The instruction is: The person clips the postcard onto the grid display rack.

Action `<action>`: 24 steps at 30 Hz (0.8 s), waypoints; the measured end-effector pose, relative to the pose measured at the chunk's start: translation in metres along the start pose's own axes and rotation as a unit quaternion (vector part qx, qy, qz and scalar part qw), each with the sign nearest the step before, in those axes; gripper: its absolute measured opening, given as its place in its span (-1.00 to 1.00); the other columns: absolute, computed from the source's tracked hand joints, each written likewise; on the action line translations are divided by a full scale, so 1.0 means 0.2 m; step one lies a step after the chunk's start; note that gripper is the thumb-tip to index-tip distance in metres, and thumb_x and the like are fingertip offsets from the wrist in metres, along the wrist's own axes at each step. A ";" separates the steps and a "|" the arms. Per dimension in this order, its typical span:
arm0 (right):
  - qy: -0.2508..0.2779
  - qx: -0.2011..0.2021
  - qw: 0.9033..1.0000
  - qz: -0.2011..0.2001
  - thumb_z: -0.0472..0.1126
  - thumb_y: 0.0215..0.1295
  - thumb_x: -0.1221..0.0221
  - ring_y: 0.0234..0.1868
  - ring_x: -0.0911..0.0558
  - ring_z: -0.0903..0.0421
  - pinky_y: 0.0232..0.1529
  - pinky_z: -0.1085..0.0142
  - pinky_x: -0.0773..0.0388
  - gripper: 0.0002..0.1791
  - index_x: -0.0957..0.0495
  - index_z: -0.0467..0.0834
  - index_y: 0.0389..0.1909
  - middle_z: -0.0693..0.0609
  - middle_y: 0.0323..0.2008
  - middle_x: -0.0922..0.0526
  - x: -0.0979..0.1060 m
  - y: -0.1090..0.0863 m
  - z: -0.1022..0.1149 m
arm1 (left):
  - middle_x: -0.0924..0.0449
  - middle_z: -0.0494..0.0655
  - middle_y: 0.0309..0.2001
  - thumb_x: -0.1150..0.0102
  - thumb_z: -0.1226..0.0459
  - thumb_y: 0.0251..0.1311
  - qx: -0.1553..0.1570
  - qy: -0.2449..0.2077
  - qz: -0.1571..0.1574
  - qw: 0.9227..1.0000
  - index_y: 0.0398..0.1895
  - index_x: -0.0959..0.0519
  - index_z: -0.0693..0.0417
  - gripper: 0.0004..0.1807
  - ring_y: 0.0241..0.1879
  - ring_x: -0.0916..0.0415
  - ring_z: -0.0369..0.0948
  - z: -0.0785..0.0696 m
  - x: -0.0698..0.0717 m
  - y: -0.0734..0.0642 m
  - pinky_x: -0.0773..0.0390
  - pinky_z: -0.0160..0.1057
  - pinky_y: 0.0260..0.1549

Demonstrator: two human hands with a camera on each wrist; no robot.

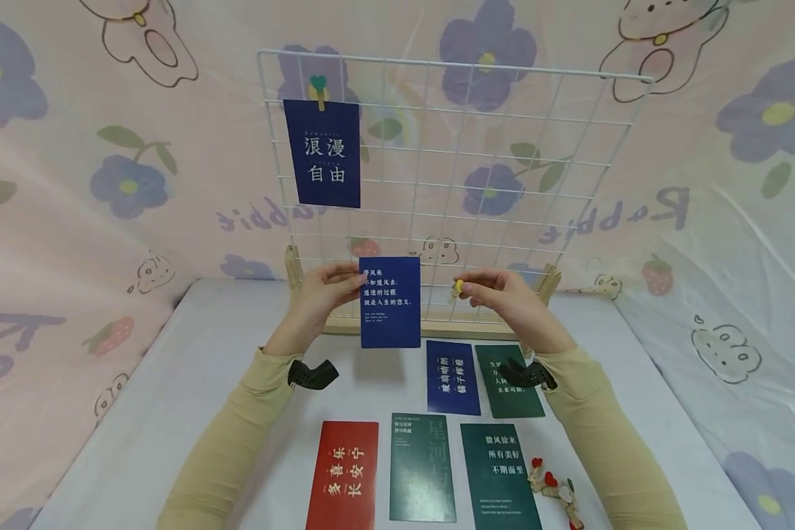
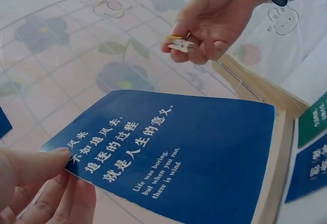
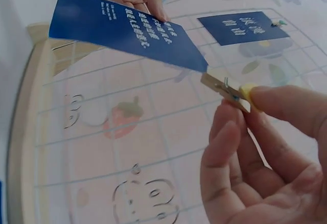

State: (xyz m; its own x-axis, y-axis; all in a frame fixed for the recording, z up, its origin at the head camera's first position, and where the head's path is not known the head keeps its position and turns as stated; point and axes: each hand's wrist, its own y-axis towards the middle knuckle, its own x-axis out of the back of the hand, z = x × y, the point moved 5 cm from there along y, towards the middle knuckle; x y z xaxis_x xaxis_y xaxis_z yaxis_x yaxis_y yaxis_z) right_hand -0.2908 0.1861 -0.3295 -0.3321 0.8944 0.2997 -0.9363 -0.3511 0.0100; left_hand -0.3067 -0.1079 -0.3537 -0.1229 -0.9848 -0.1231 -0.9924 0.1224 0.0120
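My left hand (image 1: 322,294) pinches a blue card (image 1: 391,309) with white writing by its left edge, thumb on the printed face. The card stands upright in front of the lower part of a white wire grid (image 1: 477,68). In the left wrist view the thumb (image 2: 46,157) overlaps the start of the printed lines. To the right of the card, my right hand (image 1: 506,298) pinches a small wooden clothespin (image 3: 225,90) with a yellow decoration between thumb and fingers. Another blue card (image 1: 324,154) hangs at the grid's upper left under a clothespin with a green heart (image 1: 319,84).
On the white table (image 1: 238,397) lie a red card (image 1: 343,475), a blue card (image 1: 453,377) and several green cards, one being this tall card (image 1: 422,468). Clothespins with red hearts (image 1: 551,482) lie by the right forearm. A wooden base (image 1: 344,324) holds the grid.
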 end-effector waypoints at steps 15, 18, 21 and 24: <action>0.025 0.076 0.997 -0.016 -0.10 0.35 -0.18 -0.05 -0.49 -0.07 0.07 0.16 -0.42 -0.64 -0.54 -0.19 0.08 -0.13 -0.02 -0.59 -0.01 0.11 0.21 | -0.60 0.01 -0.16 -0.26 0.35 0.20 -0.045 0.010 -0.005 0.999 0.04 -0.51 0.25 -0.65 -0.18 -0.57 -0.19 -0.20 -0.06 0.06 -0.59 -0.31 -0.11; 0.026 0.092 0.995 -0.016 -0.13 0.35 -0.18 -0.05 -0.49 -0.10 0.05 0.19 -0.44 -0.67 -0.56 -0.17 0.07 -0.17 -0.01 -0.57 -0.01 0.14 0.24 | -0.60 0.00 -0.17 -0.28 0.36 0.19 -0.055 0.008 -0.015 0.998 0.04 -0.52 0.25 -0.65 -0.19 -0.57 -0.20 -0.23 -0.06 0.07 -0.60 -0.31 -0.12; 0.028 0.103 0.994 -0.021 -0.14 0.37 -0.17 -0.05 -0.49 -0.09 0.03 0.21 -0.45 -0.67 -0.55 -0.18 0.08 -0.19 0.00 -0.56 -0.01 0.16 0.28 | -0.60 -0.03 -0.19 -0.29 0.36 0.18 -0.070 0.010 -0.016 0.997 0.02 -0.53 0.25 -0.66 -0.20 -0.57 -0.20 -0.28 -0.07 0.08 -0.60 -0.32 -0.12; 0.023 0.114 0.993 -0.024 -0.17 0.38 -0.14 -0.07 -0.50 -0.06 0.02 0.22 -0.46 -0.66 -0.53 -0.20 0.11 -0.15 -0.01 -0.57 -0.01 0.17 0.31 | -0.60 -0.04 -0.22 -0.28 0.37 0.18 -0.084 0.009 -0.015 0.996 0.01 -0.55 0.25 -0.68 -0.25 -0.57 -0.20 -0.32 -0.08 0.09 -0.60 -0.33 -0.17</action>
State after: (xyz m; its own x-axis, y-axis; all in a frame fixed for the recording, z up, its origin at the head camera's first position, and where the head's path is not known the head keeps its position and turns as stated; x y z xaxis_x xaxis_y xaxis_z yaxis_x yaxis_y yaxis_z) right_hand -0.3158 0.1551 -0.2706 -0.2971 0.9215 0.2501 -0.9029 -0.3564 0.2404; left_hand -0.3232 -0.0978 -0.2886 -0.0920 -0.9899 -0.1079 -0.9819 0.0722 0.1753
